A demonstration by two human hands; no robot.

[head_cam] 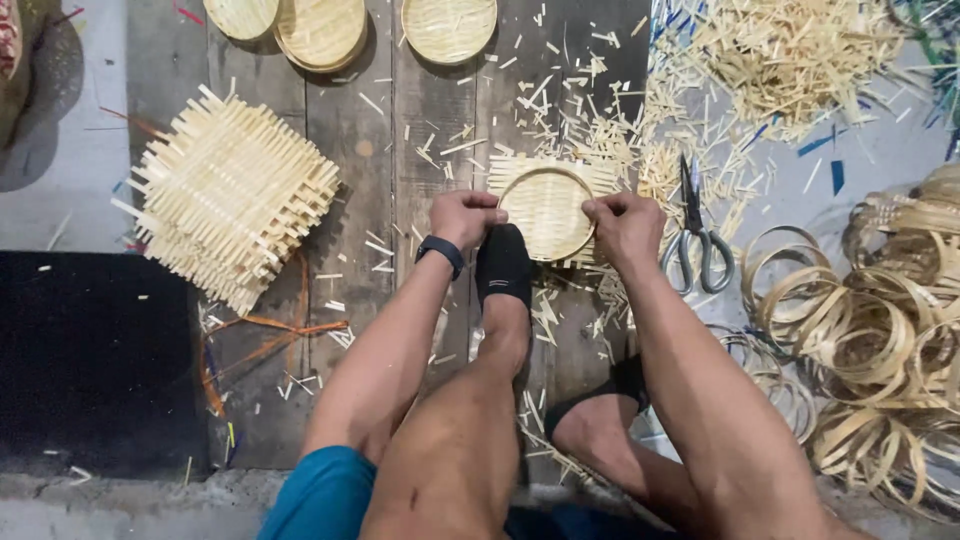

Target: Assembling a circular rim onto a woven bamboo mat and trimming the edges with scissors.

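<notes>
A square woven bamboo mat (600, 176) lies on the wooden boards with a round bamboo ring (547, 210) pressed onto it. My left hand (464, 217) grips the ring's left edge. My right hand (626, 226) grips its right edge. My foot in a black sock (503, 266) rests against the ring's near side, between the two hands. A dark band sits on my left wrist (441, 251).
A stack of woven bamboo squares (232, 195) lies at left. Finished round trays (449, 27) sit at the top. Grey-handled scissors (697, 232) lie right of my right hand. Loose bamboo rings (880, 340) pile at right, and offcuts (780, 50) litter the top right.
</notes>
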